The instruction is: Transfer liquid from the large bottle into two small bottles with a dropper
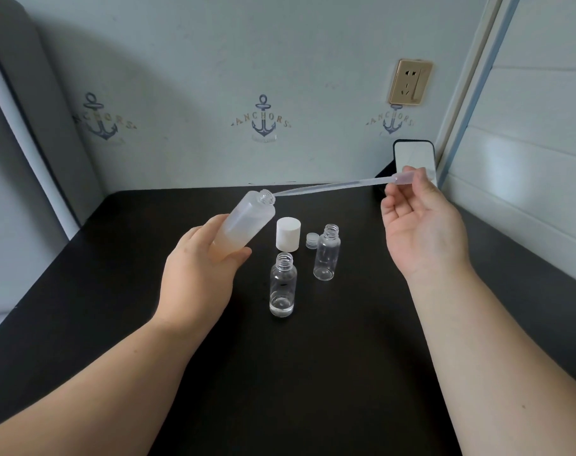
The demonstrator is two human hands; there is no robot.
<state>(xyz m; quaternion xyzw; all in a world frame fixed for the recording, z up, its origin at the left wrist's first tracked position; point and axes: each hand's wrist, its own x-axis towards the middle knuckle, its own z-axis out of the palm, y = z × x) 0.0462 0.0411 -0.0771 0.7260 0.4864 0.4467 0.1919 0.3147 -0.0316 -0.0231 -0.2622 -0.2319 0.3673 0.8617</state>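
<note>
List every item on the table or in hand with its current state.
Large bottle: uncapped, tilted, held by left hand.
Dropper: pinched by right hand, tip at bottle mouth.
Near small bottle: open, upright, little liquid.
Far small bottle: open, upright, looks empty.
White cap: off, on table.

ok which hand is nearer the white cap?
Left. The left hand holds the large bottle tilted, just left of the white cap on the table. The right hand pinches the dropper farther off to the cap's right.
</note>
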